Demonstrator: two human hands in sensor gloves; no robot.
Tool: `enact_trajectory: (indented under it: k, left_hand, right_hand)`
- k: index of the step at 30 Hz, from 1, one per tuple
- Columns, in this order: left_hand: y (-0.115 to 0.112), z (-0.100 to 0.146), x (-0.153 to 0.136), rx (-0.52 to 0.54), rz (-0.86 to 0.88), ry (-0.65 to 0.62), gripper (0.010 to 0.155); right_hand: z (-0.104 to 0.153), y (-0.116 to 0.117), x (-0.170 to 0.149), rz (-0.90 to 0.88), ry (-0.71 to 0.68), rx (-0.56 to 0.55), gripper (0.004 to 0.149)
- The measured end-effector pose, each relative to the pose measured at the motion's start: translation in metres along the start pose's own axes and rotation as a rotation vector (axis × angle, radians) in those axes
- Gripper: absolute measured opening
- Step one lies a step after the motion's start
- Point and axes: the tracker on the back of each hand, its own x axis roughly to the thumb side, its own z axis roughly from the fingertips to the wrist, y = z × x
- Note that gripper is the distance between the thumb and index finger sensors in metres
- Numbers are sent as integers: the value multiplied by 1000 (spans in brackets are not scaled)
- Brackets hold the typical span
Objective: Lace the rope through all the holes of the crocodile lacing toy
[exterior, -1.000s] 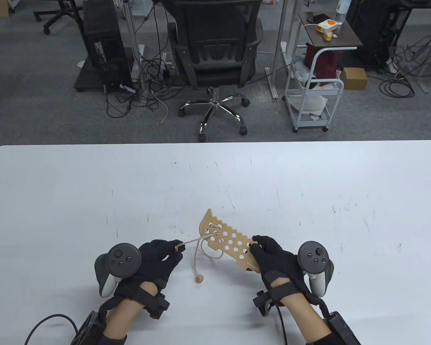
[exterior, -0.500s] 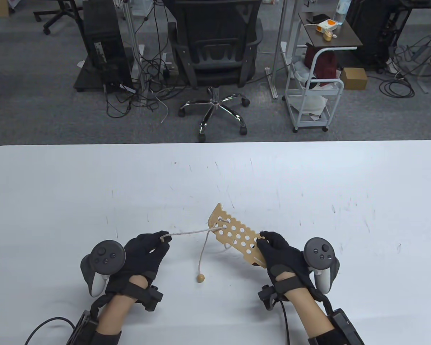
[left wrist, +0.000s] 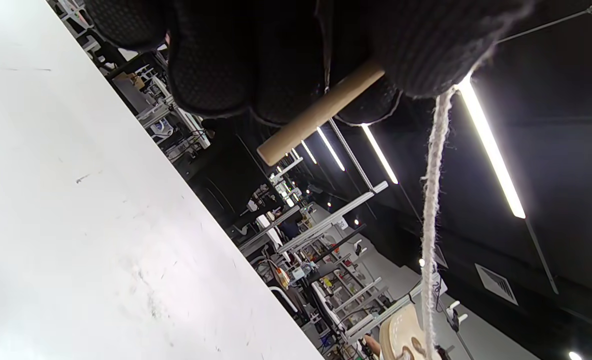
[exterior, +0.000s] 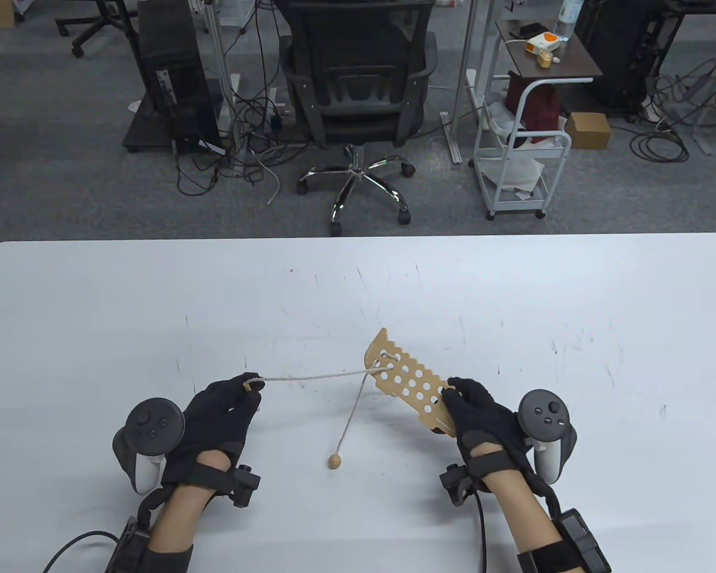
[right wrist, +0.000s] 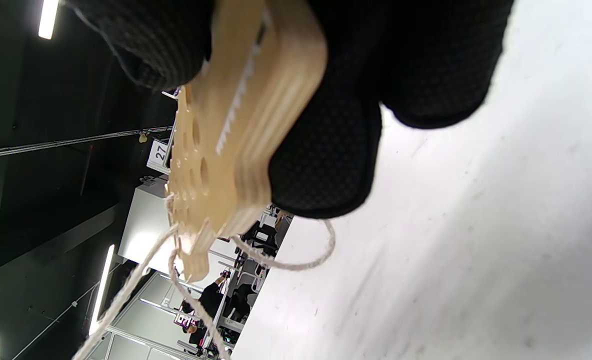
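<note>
A: Item one, left hand point(exterior: 221, 406)?
B: Grip clenched on the wooden needle point(left wrist: 321, 111) at the rope's end; fingertips point(left wrist: 211, 65) wrapped round the peg, low on the worktop's left side.

A: Item two, right hand point(exterior: 483, 418)?
B: Grip grasping the near end of the crocodile lacing toy point(exterior: 409, 382), thumb and fingers pinching the plywood edge, seen close in the right wrist view point(right wrist: 241, 125).

A: Item three, the rope point(exterior: 316, 376)?
B: One strand ran taut from the left hand's pinch to the holes at the toy's far end. A second strand dropped from the same end down to a wooden bead point(exterior: 335, 460), which lay on the worktop between the hands. A small loop of rope showed under the board in the right wrist view.

A: Location of the toy?
B: Held tilted above the white worktop point(exterior: 513, 298), right of centre, its toothed edge facing away from the person. Most holes were unlaced; rope passed only through those at the far end.

A: Surroundings?
B: A black office chair point(exterior: 358, 77) stood beyond the worktop, and a white trolley point(exterior: 522, 155) to its right.
</note>
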Motion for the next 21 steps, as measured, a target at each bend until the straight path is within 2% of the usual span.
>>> enact_trajectory:
  k: [21]
  left_hand:
    - [41, -1, -15, 149, 127, 37, 47]
  right_hand:
    - [-9, -18, -11, 21, 55, -53, 46]
